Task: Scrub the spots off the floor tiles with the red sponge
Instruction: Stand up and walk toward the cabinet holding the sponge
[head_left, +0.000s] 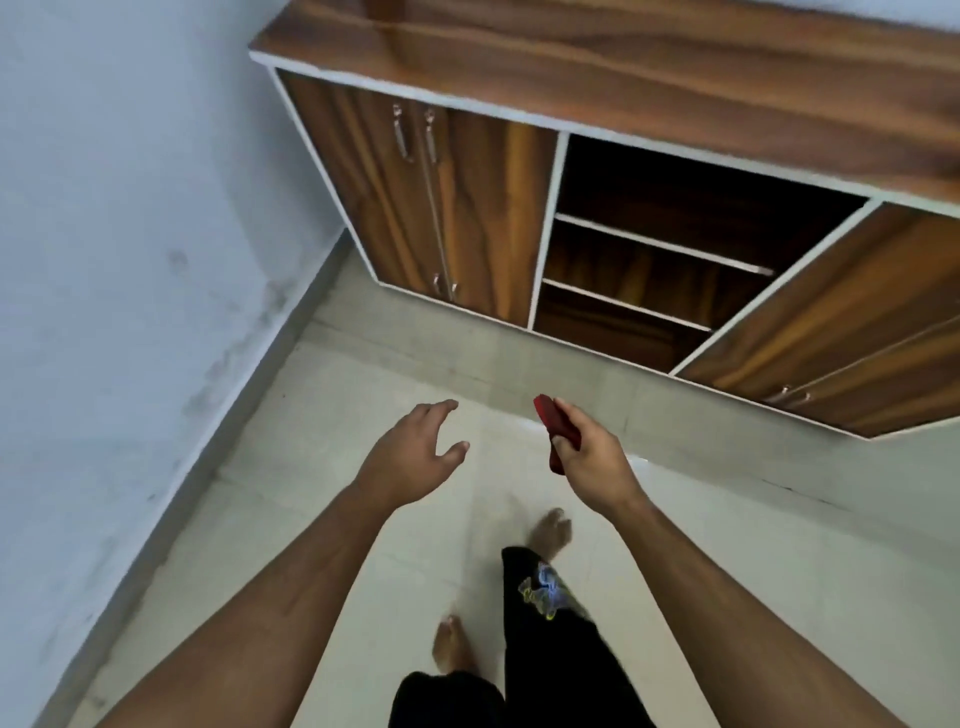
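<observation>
The right hand (587, 457) has its fingers (563, 410) closed around the red sponge (555, 428), which is held up in the air in front of the body, edge-on to the camera and well above the floor (322, 467). The left hand (410, 457) is beside it at about the same height, apart from the sponge, its fingers spread loose and curled, grasping nothing. Both bare forearms reach forward from the bottom of the view. Below them the person stands on two bare feet (553, 532) in black trousers (550, 644) with a small coloured print on one leg. The pale tiles lie open between the feet and the cabinet (493, 218), with grout lines crossing them and a faint dark mark near the right; motion blur keeps smaller spots from being told. The wooden cabinet closes off the far side, its white-trimmed bottom edge running slantwise from the left corner down to the right. It has closed doors with metal handles (413, 132) on the left, open shelves (654, 244) in the middle, and more doors on the right. The white wall (130, 234) bounds the floor on the left, meeting it along a grey skirting (218, 447) that runs into the corner by the cabinet.
</observation>
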